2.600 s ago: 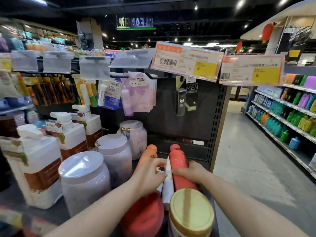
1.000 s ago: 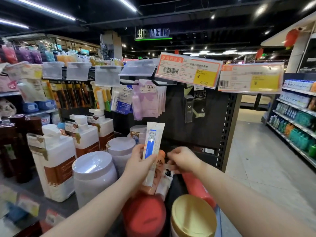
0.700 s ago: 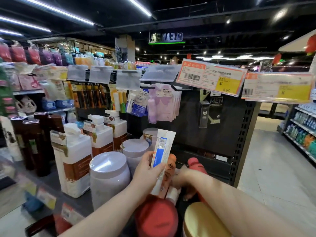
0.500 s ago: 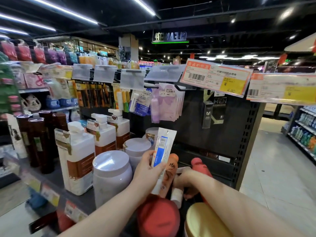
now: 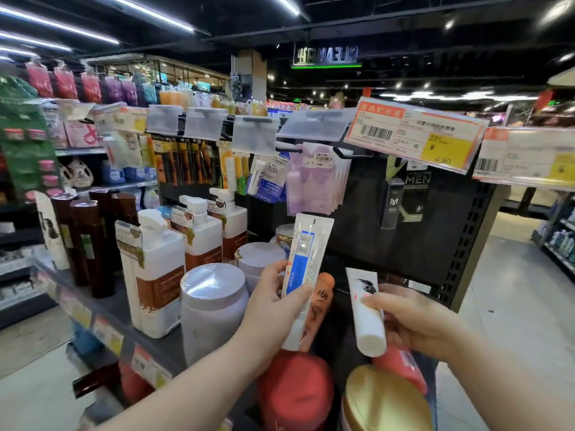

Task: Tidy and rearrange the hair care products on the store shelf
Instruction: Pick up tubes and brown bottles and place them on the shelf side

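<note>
A retail shop, specifically a supermarket's toiletries aisle, is shown. Barcoded price cards (image 5: 413,135) with yellow price panels are hung at 1 o'clock, and small packets (image 5: 317,178) are hooked on pegs at 12 o'clock. Matching pump bottles (image 5: 155,275) are ranked at 10 o'clock on a shelf (image 5: 113,309) edged with price labels. More stocked shelving (image 5: 560,244) is seen at 3 o'clock across a pale aisle floor (image 5: 510,306) — all lit by ceiling strip lights (image 5: 146,12) at 11 o'clock.

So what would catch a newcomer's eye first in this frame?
The two hands at centre: the left hand holds a blue-and-white packet upright, and the right hand grips a white tube beside it. At upper right hangs an orange-and-yellow price tag; white pump bottles stand at left.
</note>
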### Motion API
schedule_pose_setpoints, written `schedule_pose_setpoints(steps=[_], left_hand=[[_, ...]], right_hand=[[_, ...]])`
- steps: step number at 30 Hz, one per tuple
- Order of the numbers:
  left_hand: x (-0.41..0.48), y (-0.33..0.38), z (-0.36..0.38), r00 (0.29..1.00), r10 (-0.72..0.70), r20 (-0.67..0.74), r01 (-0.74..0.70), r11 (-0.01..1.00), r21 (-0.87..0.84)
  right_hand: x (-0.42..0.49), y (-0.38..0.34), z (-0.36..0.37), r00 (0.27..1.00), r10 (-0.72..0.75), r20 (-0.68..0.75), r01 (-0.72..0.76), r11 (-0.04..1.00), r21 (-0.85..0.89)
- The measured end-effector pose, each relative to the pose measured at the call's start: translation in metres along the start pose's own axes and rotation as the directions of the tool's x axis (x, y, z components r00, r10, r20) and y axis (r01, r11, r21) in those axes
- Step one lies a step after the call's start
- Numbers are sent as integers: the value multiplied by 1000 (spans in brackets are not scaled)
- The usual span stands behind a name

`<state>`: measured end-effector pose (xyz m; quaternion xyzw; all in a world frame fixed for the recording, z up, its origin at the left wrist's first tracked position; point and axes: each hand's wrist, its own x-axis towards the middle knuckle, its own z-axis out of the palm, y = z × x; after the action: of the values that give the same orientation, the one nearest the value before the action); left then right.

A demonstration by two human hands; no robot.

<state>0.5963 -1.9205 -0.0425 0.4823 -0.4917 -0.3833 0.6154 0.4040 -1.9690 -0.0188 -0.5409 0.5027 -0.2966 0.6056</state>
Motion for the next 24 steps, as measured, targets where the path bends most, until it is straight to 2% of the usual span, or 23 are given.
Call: schedule_pose_setpoints(steps=[6, 9, 15, 24], left_hand=[[-42, 20, -24, 990, 9, 139, 4, 996, -88], [-66, 27, -57, 988, 12, 156, -3, 998, -57], [-121, 42, -182, 999, -2, 53, 6, 998, -60], [-208, 51, -380, 980, -174, -96, 166, 982, -87]], right_hand=[[-54, -4, 48, 992, -126, -30, 127, 991, 40], [-74, -8, 86, 981, -189, -52, 191, 981, 33], [-94, -12, 209, 968, -243, -59, 246, 968, 51], [-111, -1, 430, 937, -300, 178, 298, 954, 44]])
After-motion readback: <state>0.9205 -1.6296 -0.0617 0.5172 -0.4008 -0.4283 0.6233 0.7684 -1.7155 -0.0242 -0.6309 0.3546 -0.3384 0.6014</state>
